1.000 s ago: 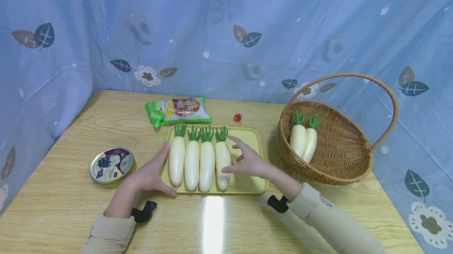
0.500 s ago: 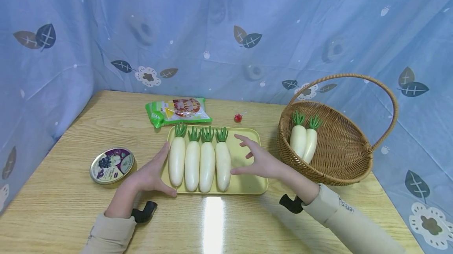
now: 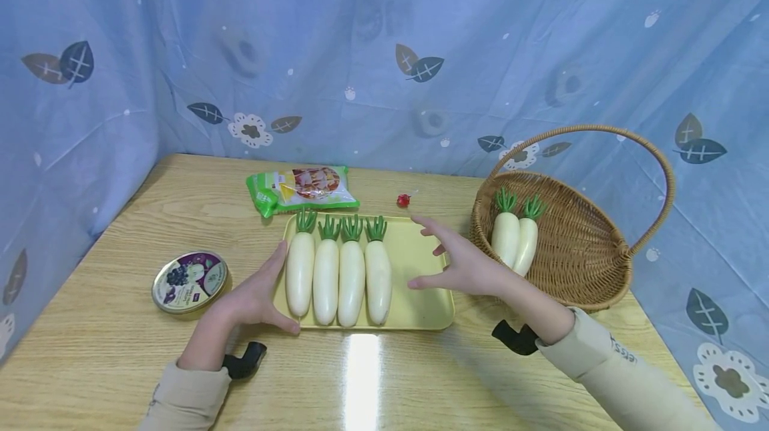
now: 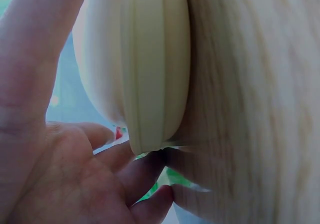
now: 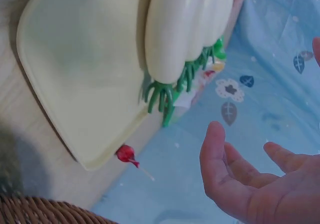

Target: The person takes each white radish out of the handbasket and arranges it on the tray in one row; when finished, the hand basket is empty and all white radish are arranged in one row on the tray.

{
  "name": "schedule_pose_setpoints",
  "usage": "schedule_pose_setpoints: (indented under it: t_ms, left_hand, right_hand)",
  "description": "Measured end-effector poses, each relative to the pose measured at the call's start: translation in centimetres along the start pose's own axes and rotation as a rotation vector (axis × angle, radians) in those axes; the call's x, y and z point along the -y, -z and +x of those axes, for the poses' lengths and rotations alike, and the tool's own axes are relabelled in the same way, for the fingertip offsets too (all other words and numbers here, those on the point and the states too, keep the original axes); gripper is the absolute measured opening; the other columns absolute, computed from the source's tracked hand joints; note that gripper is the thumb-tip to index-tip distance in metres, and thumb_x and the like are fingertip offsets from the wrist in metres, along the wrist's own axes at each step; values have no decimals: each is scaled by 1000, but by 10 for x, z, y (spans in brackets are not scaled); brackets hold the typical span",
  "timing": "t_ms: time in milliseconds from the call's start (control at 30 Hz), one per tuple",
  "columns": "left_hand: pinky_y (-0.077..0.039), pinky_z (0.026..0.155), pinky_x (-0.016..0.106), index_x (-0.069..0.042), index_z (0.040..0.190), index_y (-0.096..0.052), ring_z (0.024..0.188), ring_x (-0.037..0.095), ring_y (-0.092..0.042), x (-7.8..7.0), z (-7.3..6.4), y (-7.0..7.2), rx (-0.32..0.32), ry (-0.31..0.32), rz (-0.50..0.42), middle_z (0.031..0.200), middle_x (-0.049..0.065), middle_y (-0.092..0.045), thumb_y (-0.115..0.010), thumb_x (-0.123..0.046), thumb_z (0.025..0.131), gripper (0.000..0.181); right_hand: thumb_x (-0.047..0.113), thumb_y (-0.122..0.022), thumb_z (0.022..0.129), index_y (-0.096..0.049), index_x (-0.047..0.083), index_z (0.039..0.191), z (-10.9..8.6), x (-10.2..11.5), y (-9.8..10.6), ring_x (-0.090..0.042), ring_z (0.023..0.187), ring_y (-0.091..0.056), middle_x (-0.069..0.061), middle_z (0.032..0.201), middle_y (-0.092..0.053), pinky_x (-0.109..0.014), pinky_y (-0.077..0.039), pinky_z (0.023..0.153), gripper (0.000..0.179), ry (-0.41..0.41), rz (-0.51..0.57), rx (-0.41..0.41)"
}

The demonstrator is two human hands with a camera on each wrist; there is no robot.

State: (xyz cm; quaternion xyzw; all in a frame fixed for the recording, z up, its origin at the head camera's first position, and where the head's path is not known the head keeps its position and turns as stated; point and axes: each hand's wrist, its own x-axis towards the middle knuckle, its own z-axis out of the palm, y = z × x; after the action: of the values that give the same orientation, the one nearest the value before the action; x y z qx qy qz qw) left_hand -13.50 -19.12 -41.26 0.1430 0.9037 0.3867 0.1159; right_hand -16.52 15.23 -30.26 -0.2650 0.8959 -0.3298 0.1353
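On the pale yellow rectangular tray [image 3: 420,323], several white radishes lie side by side with their green tops [image 5: 161,95] away from me; the rightmost is one white radish [image 3: 378,284]. My left hand [image 3: 255,294] rests against the tray's left side, thumb spread towards its front corner. In the left wrist view, fingers [image 4: 142,176] touch the tray rim [image 4: 150,74]. My right hand [image 3: 459,264] hovers over the tray's right part, fingers spread, holding nothing. It is apart from the radishes. Two more white radishes [image 3: 506,237] lie in the wicker basket [image 3: 577,251].
The basket's tall handle [image 3: 651,144] arches up at the right. Behind the tray lie a green-edged food packet [image 3: 306,187] and a red-wrapped lollipop [image 3: 403,200]. An oval tin [image 3: 189,281] stands to the left. A blue curtain [image 3: 336,51] hangs behind the table.
My right hand has moved right, away from the rightmost radish, towards the basket. My left hand, the tray and the radishes stay in place.
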Motion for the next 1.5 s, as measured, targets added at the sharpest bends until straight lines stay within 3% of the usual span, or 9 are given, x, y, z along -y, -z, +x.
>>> schedule_pose_setpoints:
  t_ms: [200,367,567,733,933,1167,1500]
  left_hand:
    - [-9,107,54,5,142,9,134,43,-2,0,0,-1,0,-7,-3,148,28,6,-89,-42,43,147]
    - [-9,108,53,5,142,9,135,42,-2,0,1,0,2,-9,-4,148,28,6,-89,-42,44,147]
    - [-9,108,53,5,143,9,135,42,-2,0,1,0,1,-9,-3,148,27,6,-89,-42,43,147]
    - [-9,108,53,5,142,9,134,43,-2,0,1,0,1,-11,1,148,28,6,-89,-42,44,146]
    - [-9,108,53,5,143,9,135,42,-2,0,1,0,2,-8,-3,148,28,6,-89,-41,44,146]
    - [-9,108,53,5,143,8,135,42,-2,-2,1,0,5,-4,-19,148,27,6,-89,-39,44,145]
    - [-8,108,53,6,142,8,134,43,-1,-2,-1,0,4,-5,-18,148,28,7,-89,-39,44,145]
  right_hand:
    - [37,-77,71,-21,19,146,-4,5,12,-29,104,-48,-14,137,-36,-31,-49,70,96,-10,-17,3]
    - [40,-76,71,-21,17,146,-7,3,21,-29,107,-48,-12,140,-35,-40,-47,80,95,-2,-53,-12]
    - [41,-75,73,-22,17,145,-11,1,34,-28,105,-50,-15,137,-37,-41,-46,82,93,-3,-69,-17]
    - [41,-74,73,-21,18,146,-17,0,45,-32,111,-47,-16,138,-36,-46,-44,87,93,-46,-54,-8]
    - [43,-72,74,-19,21,146,-22,-5,59,-31,107,-47,-15,138,-37,-42,-44,80,93,-86,-71,5]
    - [44,-68,79,-13,23,147,-31,-10,79,-37,115,-45,-15,139,-32,-53,-42,83,90,-162,-69,1]
    - [42,-66,81,-10,19,148,-38,-28,98,-43,116,-41,-22,140,-29,-51,-45,80,90,-218,-92,-17]
